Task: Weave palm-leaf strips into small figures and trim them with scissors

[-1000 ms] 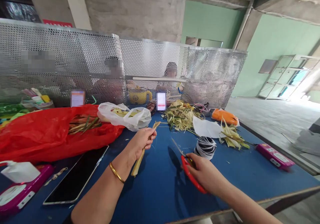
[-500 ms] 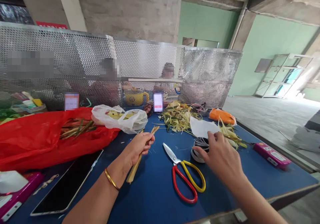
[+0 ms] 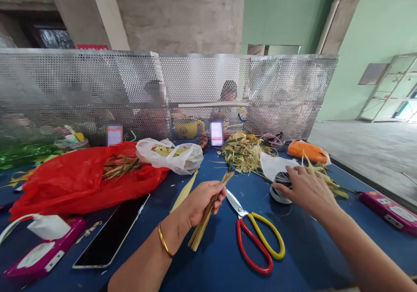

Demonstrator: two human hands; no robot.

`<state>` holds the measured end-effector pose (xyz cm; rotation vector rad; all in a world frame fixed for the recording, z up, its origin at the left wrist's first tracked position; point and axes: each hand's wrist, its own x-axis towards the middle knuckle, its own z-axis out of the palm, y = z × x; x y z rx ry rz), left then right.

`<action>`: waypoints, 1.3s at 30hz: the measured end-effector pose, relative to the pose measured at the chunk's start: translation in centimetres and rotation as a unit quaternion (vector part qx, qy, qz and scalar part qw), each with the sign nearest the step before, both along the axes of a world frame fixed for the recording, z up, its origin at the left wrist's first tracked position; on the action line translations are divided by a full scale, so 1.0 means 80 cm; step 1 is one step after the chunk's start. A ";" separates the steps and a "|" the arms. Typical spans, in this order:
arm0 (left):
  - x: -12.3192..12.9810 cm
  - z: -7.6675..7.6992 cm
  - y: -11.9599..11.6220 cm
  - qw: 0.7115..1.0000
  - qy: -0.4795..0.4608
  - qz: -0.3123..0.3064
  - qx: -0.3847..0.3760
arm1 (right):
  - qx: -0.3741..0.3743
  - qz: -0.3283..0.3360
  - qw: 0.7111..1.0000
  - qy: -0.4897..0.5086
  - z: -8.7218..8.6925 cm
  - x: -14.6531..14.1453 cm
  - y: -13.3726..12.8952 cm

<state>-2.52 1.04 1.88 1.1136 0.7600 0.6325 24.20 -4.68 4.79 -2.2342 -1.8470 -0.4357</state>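
Note:
My left hand (image 3: 206, 201) is closed around a small bundle of dry, tan leaf strips (image 3: 199, 233), its ends poking out above and below the fist. To the right of it lie scissors (image 3: 241, 211) with one red and one yellow handle, blades slightly apart and the tip by my left knuckles. My right hand (image 3: 309, 190) reaches over a spool of dark cord (image 3: 280, 193), thumb and fingers spread. The thumb is at the spool's near side; whether it touches is unclear. A flat pale husk strip (image 3: 185, 190) lies left of my left hand.
A red plastic bag (image 3: 74, 185) of dried strips and a white bag (image 3: 176, 161) sit left. Pale husks (image 3: 243, 153), white paper (image 3: 272, 167) and an orange packet (image 3: 308, 151) lie behind. A phone (image 3: 110, 235) and magenta power strips (image 3: 389, 210) flank me. A perforated metal screen (image 3: 202, 79) stands behind.
The view has swung left, so things appear shifted right. My left hand still holds the strips, now close to the scissor tip. My right hand stays over the spool, fingers a little more stretched out.

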 end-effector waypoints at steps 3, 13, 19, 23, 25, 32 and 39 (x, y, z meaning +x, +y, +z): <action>0.006 0.003 -0.011 1.000 -0.027 -0.013 0.004 | 0.058 0.144 0.968 0.199 0.003 -0.035 0.009; 0.009 0.004 -0.013 0.992 -0.093 -0.059 -0.057 | -0.095 0.294 0.572 0.759 -0.040 -0.127 0.042; 0.010 -0.002 -0.013 0.990 -0.077 -0.076 -0.094 | -0.075 0.299 0.583 0.752 -0.045 -0.118 0.039; 0.014 -0.009 -0.012 0.994 -0.062 -0.053 -0.079 | -0.068 0.270 0.597 0.752 -0.046 -0.120 0.037; 0.015 -0.011 -0.012 0.996 -0.046 -0.033 -0.067 | -0.059 0.255 0.611 0.747 -0.047 -0.121 0.037; 0.015 -0.006 -0.011 0.999 -0.032 0.028 -0.030 | -0.069 0.246 0.621 0.741 -0.042 -0.116 0.039; 0.011 -0.002 -0.006 0.995 -0.046 0.059 -0.060 | -0.265 0.238 0.603 0.714 -0.044 -0.112 0.037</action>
